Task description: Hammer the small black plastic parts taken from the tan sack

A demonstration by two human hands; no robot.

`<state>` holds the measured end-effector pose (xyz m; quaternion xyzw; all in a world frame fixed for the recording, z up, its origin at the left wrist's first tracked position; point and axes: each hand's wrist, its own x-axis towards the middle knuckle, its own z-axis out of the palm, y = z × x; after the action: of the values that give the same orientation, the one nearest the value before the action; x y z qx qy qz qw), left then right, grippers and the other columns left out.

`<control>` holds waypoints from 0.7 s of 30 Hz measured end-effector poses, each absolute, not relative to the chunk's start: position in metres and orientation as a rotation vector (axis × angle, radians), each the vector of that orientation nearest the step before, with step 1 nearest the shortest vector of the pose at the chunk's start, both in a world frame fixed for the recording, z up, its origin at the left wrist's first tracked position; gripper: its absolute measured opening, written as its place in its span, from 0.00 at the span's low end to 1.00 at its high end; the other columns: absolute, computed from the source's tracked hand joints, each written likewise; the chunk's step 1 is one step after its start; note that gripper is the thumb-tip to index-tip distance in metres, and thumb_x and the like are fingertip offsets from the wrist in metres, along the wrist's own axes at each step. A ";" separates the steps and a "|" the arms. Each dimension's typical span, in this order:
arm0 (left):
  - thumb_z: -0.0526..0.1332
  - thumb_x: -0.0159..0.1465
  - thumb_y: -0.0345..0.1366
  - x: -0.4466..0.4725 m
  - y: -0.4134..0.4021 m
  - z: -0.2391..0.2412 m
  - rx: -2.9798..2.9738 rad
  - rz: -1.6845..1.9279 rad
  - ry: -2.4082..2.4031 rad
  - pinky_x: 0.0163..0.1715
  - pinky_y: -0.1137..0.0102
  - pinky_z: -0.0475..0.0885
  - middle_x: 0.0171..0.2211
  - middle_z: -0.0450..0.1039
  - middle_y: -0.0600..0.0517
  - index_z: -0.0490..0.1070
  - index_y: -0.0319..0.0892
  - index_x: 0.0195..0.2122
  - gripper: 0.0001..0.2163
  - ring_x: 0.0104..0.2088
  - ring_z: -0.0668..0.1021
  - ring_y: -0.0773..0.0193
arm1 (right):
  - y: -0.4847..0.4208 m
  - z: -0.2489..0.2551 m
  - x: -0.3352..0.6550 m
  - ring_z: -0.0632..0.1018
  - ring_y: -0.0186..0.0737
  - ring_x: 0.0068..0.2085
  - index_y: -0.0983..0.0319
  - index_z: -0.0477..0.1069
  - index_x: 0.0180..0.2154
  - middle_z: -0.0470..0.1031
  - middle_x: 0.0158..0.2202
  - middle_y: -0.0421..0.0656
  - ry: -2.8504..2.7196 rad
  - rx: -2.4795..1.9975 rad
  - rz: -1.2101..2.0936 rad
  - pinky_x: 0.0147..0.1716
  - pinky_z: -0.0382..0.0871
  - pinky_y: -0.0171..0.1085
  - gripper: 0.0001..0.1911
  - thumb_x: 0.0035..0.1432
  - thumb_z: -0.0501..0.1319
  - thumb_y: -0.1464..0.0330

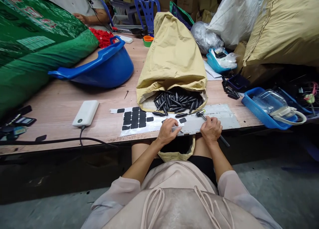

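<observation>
My left hand (168, 130) rests at the table's near edge with its fingers curled on a small grey piece lying on a backing sheet (219, 117). A single black square pad (182, 120) lies just right of its fingertips. My right hand (211, 128) is closed round a small metal-headed tool (200, 114) whose dark handle sticks out past the table edge. A sheet with several black square pads (135, 117) lies to the left. Behind the hands, a tan paper sack (172, 59) lies open, spilling several black cylindrical parts (175, 101).
A white power bank (86, 113) with a cable lies at the left. A tilted blue basin (104, 64) and a green sack (32, 46) stand beyond it. Blue trays (259, 111) sit at the right. Another person's arm (87, 18) shows at the far end by red parts (102, 36).
</observation>
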<state>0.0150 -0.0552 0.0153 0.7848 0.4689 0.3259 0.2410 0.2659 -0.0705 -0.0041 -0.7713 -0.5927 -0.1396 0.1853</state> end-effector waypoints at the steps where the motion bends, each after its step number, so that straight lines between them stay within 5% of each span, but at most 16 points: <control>1: 0.62 0.70 0.39 0.019 -0.048 0.016 2.126 0.938 1.365 0.50 0.60 0.70 0.41 0.77 0.47 0.74 0.45 0.39 0.05 0.44 0.76 0.55 | -0.070 -0.004 0.266 0.67 0.50 0.44 0.60 0.77 0.54 0.72 0.48 0.53 -1.669 -2.176 -0.395 0.39 0.54 0.44 0.19 0.64 0.55 0.70; 9: 0.68 0.66 0.37 0.045 -0.005 0.014 2.223 0.760 1.627 0.50 0.56 0.68 0.44 0.74 0.44 0.78 0.44 0.43 0.06 0.48 0.73 0.47 | -0.071 -0.004 0.266 0.67 0.48 0.43 0.60 0.78 0.52 0.73 0.46 0.51 -1.676 -2.161 -0.452 0.38 0.54 0.44 0.18 0.65 0.56 0.70; 21: 0.71 0.63 0.37 0.011 -0.029 -0.003 2.102 0.790 1.574 0.47 0.60 0.69 0.38 0.77 0.50 0.79 0.46 0.39 0.05 0.43 0.75 0.53 | -0.070 -0.001 0.274 0.70 0.48 0.44 0.61 0.79 0.50 0.75 0.41 0.49 -1.531 -2.118 -0.161 0.43 0.60 0.43 0.16 0.66 0.57 0.67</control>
<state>0.0109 -0.0288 -0.0027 0.7511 0.5628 0.2825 0.1983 0.2740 -0.0696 -0.0012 -0.7813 -0.5650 -0.0592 0.2587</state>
